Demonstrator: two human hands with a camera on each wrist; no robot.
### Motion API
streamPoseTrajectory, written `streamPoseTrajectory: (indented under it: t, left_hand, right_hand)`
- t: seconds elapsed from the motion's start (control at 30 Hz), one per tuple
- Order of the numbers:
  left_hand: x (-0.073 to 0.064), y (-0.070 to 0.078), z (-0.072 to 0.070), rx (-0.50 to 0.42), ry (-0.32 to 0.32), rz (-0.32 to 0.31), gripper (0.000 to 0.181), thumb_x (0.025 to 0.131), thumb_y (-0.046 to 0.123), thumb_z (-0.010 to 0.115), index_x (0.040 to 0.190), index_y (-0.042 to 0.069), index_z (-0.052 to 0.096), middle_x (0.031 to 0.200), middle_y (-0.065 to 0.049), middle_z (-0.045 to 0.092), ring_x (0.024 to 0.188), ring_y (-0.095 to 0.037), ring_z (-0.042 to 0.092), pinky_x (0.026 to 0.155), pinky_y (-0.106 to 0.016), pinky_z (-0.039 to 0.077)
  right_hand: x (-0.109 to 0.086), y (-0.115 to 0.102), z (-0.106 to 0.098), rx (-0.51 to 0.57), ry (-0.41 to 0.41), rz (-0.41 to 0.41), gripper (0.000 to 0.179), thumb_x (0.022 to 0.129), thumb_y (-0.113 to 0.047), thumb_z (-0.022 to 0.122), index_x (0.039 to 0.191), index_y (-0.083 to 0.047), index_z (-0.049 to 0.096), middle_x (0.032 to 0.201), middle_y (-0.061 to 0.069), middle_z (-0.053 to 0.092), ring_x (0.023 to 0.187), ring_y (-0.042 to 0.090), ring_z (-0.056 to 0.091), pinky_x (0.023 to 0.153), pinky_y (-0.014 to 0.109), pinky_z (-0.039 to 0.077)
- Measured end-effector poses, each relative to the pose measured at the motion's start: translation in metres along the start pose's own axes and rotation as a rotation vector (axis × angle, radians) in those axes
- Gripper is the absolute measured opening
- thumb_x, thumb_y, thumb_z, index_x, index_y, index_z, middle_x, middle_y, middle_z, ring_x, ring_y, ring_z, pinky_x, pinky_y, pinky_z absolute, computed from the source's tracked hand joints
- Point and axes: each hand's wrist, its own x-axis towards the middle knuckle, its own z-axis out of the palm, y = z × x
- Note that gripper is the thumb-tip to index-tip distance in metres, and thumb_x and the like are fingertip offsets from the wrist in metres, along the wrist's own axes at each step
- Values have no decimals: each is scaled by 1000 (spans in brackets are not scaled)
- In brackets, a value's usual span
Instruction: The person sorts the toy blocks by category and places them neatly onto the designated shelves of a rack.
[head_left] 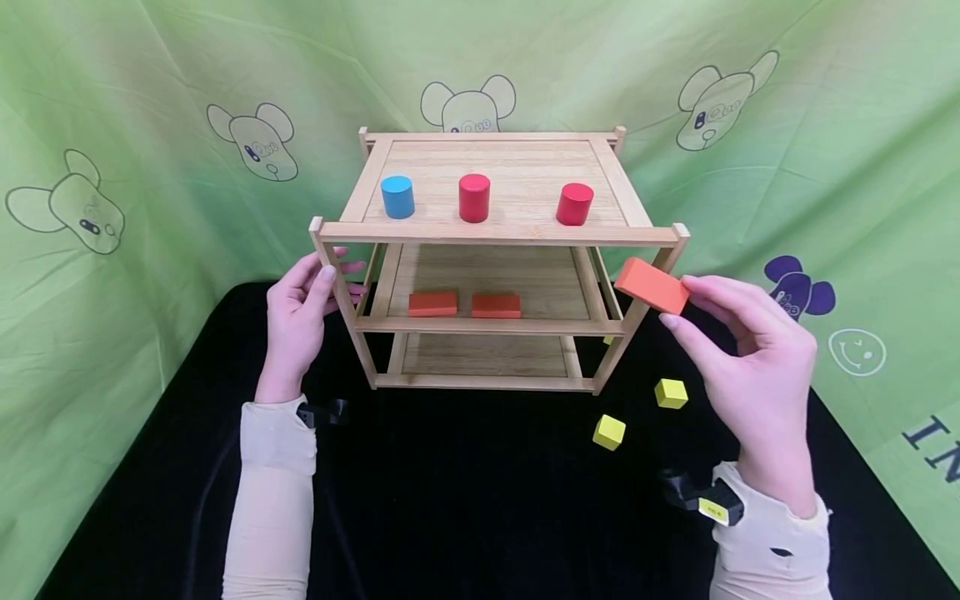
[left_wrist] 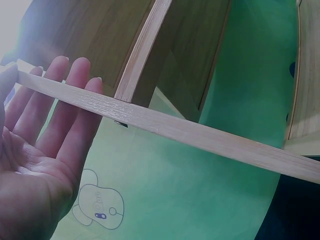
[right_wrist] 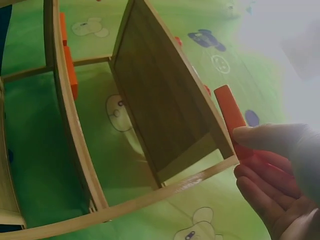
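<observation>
While the left hand (head_left: pixel 295 321) held the front-left post (head_left: pixel 361 350) of the rack (head_left: pixel 487 235), the right hand (head_left: pixel 761 367) pinched the orange block (head_left: pixel 649 285) near the top shelf's (head_left: pixel 523 185) front-right corner — its long axis slanting toward the rack.

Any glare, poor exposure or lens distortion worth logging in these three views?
Head: fairly even light, though the black cloth shows little detail. Left wrist: glare whites out the top-left corner, near the fingertips of the left hand. Right wrist: larger glare floods the upper right, above the right hand; the wooden shelf looks bowed, probably lens distortion.
</observation>
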Motion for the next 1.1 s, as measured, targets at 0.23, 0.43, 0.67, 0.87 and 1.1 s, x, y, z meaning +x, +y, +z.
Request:
streamPoseTrajectory:
  t: [0.23,0.43,0.67,0.87,1.1]
  left_hand:
    - [0,1,0,5,1,-3,30,107,14,54,129,-3,65,111,-16,73,87,-31,74,81,-37,61]
    - [0,1,1,-2,11,-11,29,107,13,54,129,-3,65,110,-15,74,86,-34,74,79,-40,62]
    - [0,1,2,-1,23,-13,32,107,14,55,130,-8,62,110,-14,74,85,-33,74,77,-41,62]
    - [0,1,1,-19,14,-19,31,106,15,56,128,-5,64,111,-16,73,85,-30,74,78,-39,62]
    - [0,2,0,0,11,-12,29,107,16,56,128,0,66,111,-16,73,87,-32,74,80,-39,62]
  right_hand:
    - [0,17,4,-76,-88,-15,47,73,26,77,116,7,73,113,20,69,102,17,70,94,24,54]
    - [-2,24,8,-114,-148,-32,47,76,20,80,118,0,75,114,15,70,103,17,70,93,24,54]
    - [-3,27,16,-115,-176,-39,47,75,19,81,117,-2,76,112,12,72,102,15,70,92,24,54]
    - [-5,31,22,-153,-180,-40,47,73,19,83,115,-2,77,111,13,72,101,11,69,92,20,53]
    - [-5,35,27,-171,-194,-67,46,74,15,84,115,-4,77,111,9,73,100,9,69,90,19,53]
